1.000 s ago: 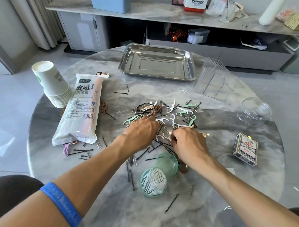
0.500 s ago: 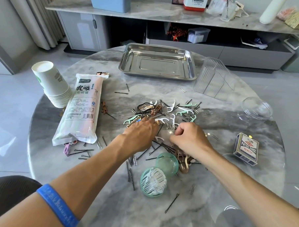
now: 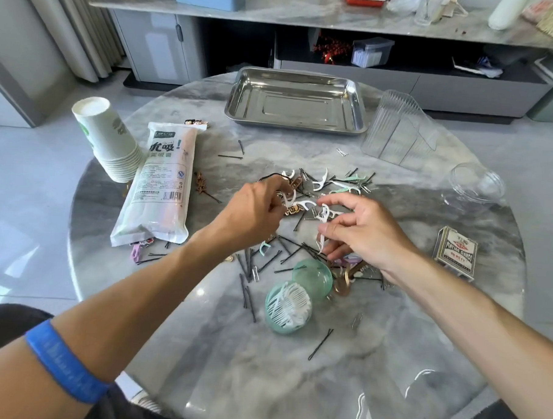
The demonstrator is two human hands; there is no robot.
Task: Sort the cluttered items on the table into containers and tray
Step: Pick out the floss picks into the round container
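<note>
A heap of white and green floss picks (image 3: pixel 325 183), black hairpins (image 3: pixel 284 252) and hair clips lies mid-table. My left hand (image 3: pixel 253 213) hovers at the heap's left side, fingers curled around a white floss pick (image 3: pixel 290 195). My right hand (image 3: pixel 360 230) is just right of it, pinching several white floss picks (image 3: pixel 322 230) between thumb and fingers, lifted a little above the table. Below the hands sits an open green round case (image 3: pixel 288 306) holding white floss picks, its lid (image 3: pixel 312 277) beside it. A steel tray (image 3: pixel 297 102) stands at the far side.
A bag of straws (image 3: pixel 159 185) and a stack of paper cups (image 3: pixel 108 138) lie at the left. A ribbed clear container (image 3: pixel 399 132), a clear round bowl (image 3: pixel 476 184) and a playing-card box (image 3: pixel 455 255) are at the right. Loose hairpins are scattered near the table's front.
Both hands have lifted off the heap with floss picks in their fingers. The right hand has opened out from a fist and now pinches picks.
</note>
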